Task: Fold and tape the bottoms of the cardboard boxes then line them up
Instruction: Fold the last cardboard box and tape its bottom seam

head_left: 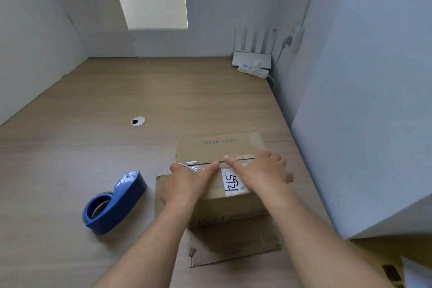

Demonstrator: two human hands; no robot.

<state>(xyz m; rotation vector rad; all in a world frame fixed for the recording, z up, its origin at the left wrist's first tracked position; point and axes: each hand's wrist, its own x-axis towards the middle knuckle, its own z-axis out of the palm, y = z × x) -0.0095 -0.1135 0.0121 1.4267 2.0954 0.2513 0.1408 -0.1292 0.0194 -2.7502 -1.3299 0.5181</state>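
Cardboard looks light and bendy, so the box [217, 148] on the table [163, 91] by the tape holder [114, 203], with left hand [189, 182] and right hand [261, 175] pressing flat on its taped flaps, seems best held by its sides.

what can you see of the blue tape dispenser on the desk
The tape dispenser is a handheld one in glossy blue plastic. Its round housing, nearest the camera, holds a tape roll with a grey core showing; a tapered hood at the far end points away and to the right. It lies on the wood-look desk, left of the cardboard box and apart from it. Only the desk touches it.
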